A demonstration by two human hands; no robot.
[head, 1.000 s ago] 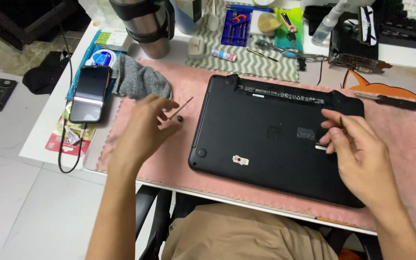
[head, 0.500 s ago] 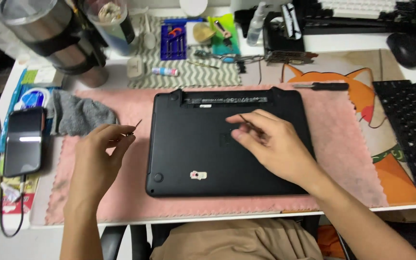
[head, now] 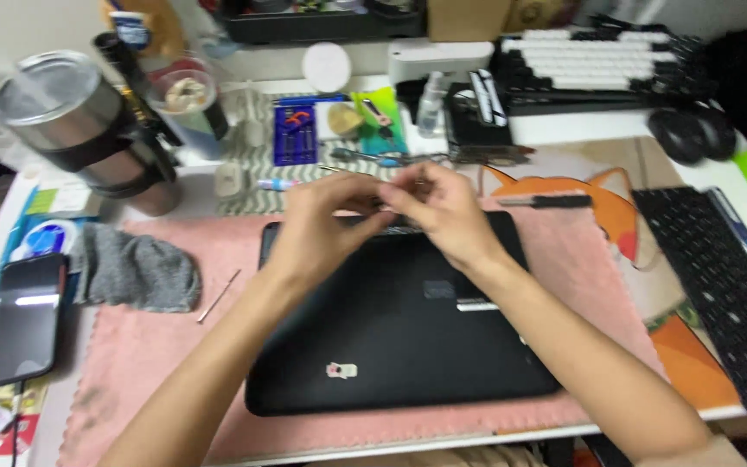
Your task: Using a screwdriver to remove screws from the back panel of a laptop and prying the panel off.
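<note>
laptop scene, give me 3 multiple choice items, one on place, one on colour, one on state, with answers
1. Where does the thin metal tool lie?
A. on the pink mat, left of the laptop
B. on the phone
C. on the keyboard

2. What colour is the sock?
A. red
B. grey
C. yellow

3. How does the laptop lie?
A. open, screen up
B. on its edge
C. closed, underside up

Answers:
1 A: the tool rests on the pink mat, between sock and laptop.
2 B: the sock is grey.
3 C: the laptop shows its black base, with the left hand and right hand at its far edge.
</note>
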